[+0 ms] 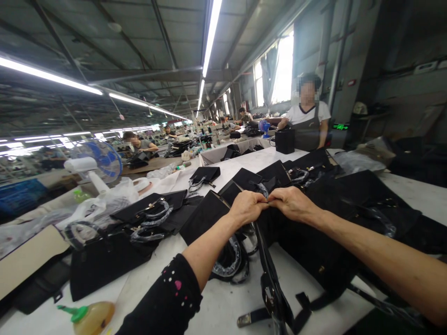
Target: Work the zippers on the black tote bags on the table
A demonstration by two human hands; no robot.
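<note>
My left hand (247,207) and my right hand (292,203) meet at the middle of the view, with fingertips pinched together. Between them they grip the upper edge of a black handbag (314,253); the exact bit under the fingertips is hidden. The bag's body spreads beneath my right forearm. A black strap (267,265) with metal fittings hangs below my hands onto the white table (223,309). Left of it lies a bag handle (228,260) wrapped in clear plastic. Another black handbag (206,216) lies just behind my left forearm.
More black handbags (104,260) with plastic-wrapped handles cover the table on both sides. A green-capped bottle (92,318) of yellowish liquid stands front left. A blue fan (104,160) is at the left. Across the table, a person (307,121) stands by a black box-shaped bag (284,141).
</note>
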